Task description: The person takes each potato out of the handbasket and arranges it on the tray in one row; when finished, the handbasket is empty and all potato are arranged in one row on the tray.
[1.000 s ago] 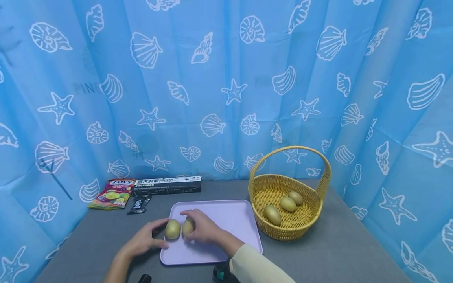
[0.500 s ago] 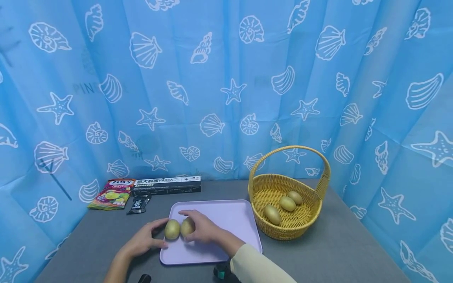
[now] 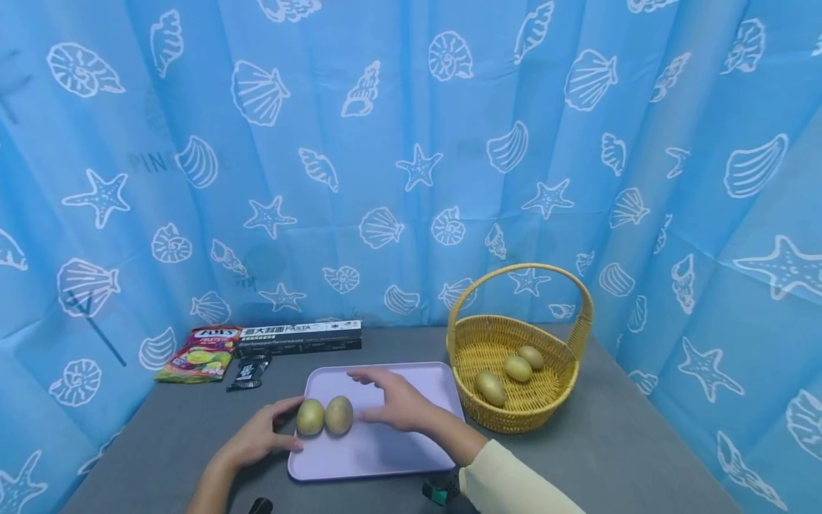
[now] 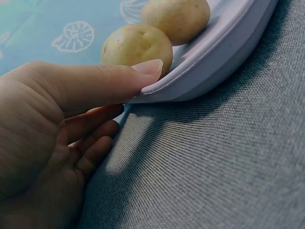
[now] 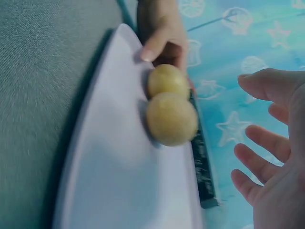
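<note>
Two potatoes stand side by side on the lilac tray (image 3: 398,457), the left potato (image 3: 310,417) and the right potato (image 3: 339,415). My left hand (image 3: 257,434) is at the tray's left edge, loosely bent beside the left potato. In the left wrist view its thumb (image 4: 143,71) rests at the tray rim, and the other fingers lie relaxed beyond the edge; whether they touch the potato I cannot tell. Over the tray, right of the right potato, my right hand (image 3: 401,403) is spread with nothing in it. The right wrist view shows its fingers (image 5: 259,164) apart from the potatoes.
A yellow wicker basket (image 3: 514,421) with three potatoes (image 3: 491,388) stands right of the tray. Behind on the left are a FOX'S candy bag (image 3: 199,355), a black packet (image 3: 249,372) and a pasta box (image 3: 298,338). A blue shell-print curtain (image 3: 411,171) encloses the grey table.
My right hand has let go of the right potato and moved off to the right, its fingers spreading. The right potato now stands against the left one. My left hand stays in place.
</note>
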